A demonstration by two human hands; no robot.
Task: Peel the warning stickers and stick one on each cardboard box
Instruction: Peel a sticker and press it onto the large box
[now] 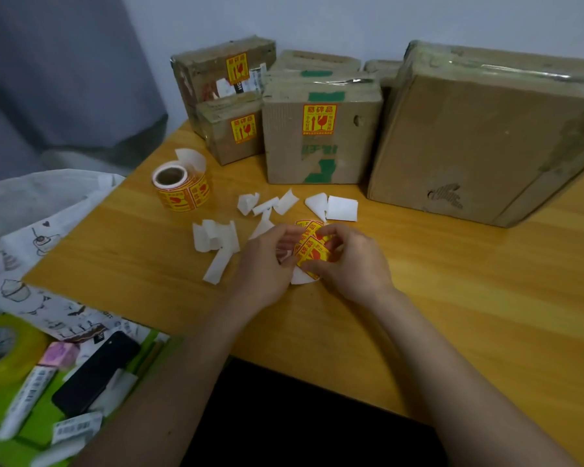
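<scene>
From the head camera, both hands meet over the middle of the wooden table. The left hand and the right hand each curl their fingers round a short strip of yellow-and-red warning stickers, pinching it from either side; two stickers show on the strip, with white backing curling out beneath.

Three boxes along the far edge carry a sticker: a rear box stacked highest, a small box in front of it, and a middle box. The large box at the right shows bare cardboard on its facing side. At least two more boxes peek out behind; their faces are hidden.

One sticker roll stands left of the boxes, near the table's left edge. Roughly eight or nine white backing scraps lie scattered between the roll, the boxes and the hands.

Bare tabletop runs to the right of the hands and toward the near edge. Beyond the left edge sit a black phone and a tape roll.
</scene>
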